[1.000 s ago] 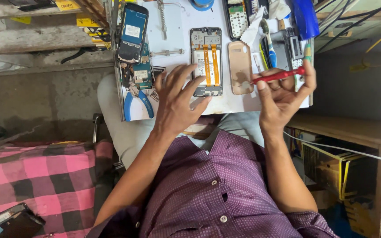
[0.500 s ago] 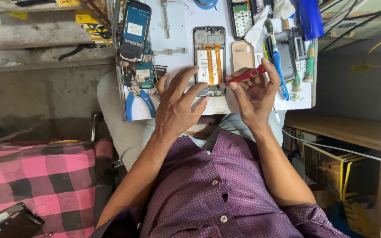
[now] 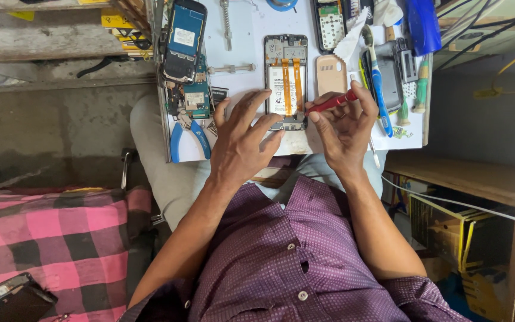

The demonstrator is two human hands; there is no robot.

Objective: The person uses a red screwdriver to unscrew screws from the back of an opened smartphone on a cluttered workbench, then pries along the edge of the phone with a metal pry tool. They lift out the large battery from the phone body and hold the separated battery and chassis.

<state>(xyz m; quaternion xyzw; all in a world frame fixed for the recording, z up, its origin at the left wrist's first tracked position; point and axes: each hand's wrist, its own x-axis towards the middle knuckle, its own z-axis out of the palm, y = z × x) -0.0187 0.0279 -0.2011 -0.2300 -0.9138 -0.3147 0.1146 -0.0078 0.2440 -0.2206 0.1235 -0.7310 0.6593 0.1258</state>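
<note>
Item 1, opened phone (image 3: 285, 83): back cover off, battery and two orange flex strips showing; it lies flat on the white bench (image 3: 242, 45), near the middle, lengthwise away from me.

Item 2, left hand (image 3: 242, 146): fingers spread, tips resting on the phone's left edge and near end, pinning it to the bench.

Item 3, right hand (image 3: 342, 128): fingers pressed together, pinching a red-handled screwdriver (image 3: 332, 102) whose tip points at the phone's lower right edge.

Item 4, surroundings: tan back cover (image 3: 331, 76) just right of the phone; blue toothbrush (image 3: 377, 71) farther right; blue-handled pliers (image 3: 189, 134) and a second opened handset (image 3: 185, 39) to the left; pink checked cloth (image 3: 49, 232) near left, off the bench.

Step in hand, as I judge it: working the lower board with the driver while the phone is held steady. The next move calls for a firm left hand and a square seat of the tip, since I cannot see the screw head.
</note>
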